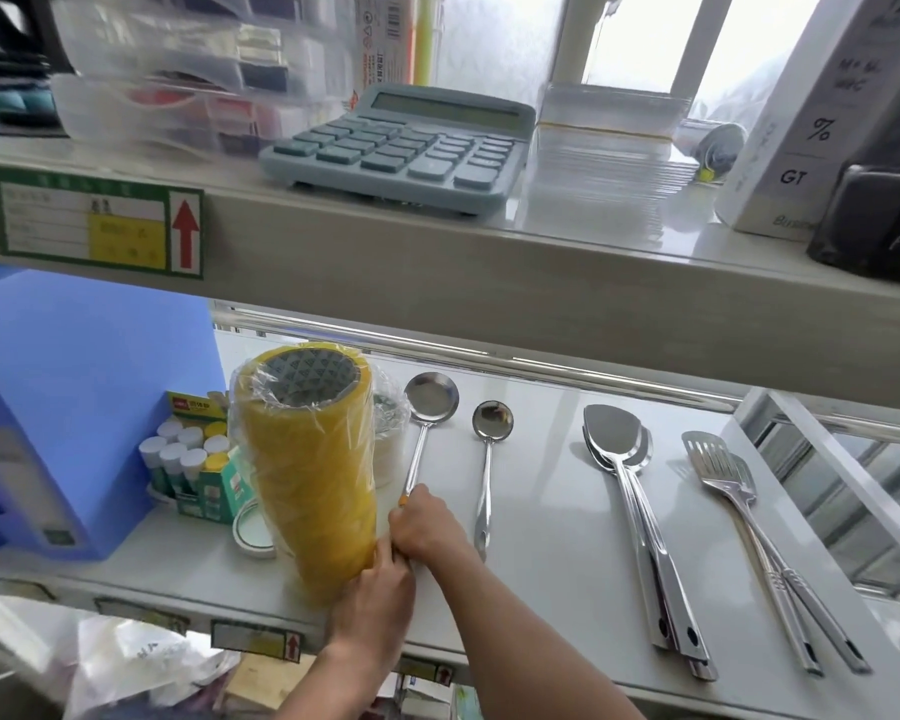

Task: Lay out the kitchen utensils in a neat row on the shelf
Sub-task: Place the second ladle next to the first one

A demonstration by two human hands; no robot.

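Steel utensils lie side by side on the lower shelf (552, 511), handles toward me. From left: a large ladle (431, 398), a small ladle (492, 421), two stacked solid turners (617, 440), and two stacked slotted turners (714, 459). My right hand (423, 527) is closed around the large ladle's handle, about halfway down. My left hand (380, 582) sits just below it, pressed against the lower end of a wrapped yellow tape stack (313, 470). Its fingers are curled, and what they hold is hidden.
A blue plastic box (74, 407), a carton of glue sticks (193, 454) and a loose tape ring (250, 535) crowd the shelf's left side. Bare shelf lies between the small ladle and the solid turners. The upper shelf holds a calculator (401, 148), clear lids and boxes.
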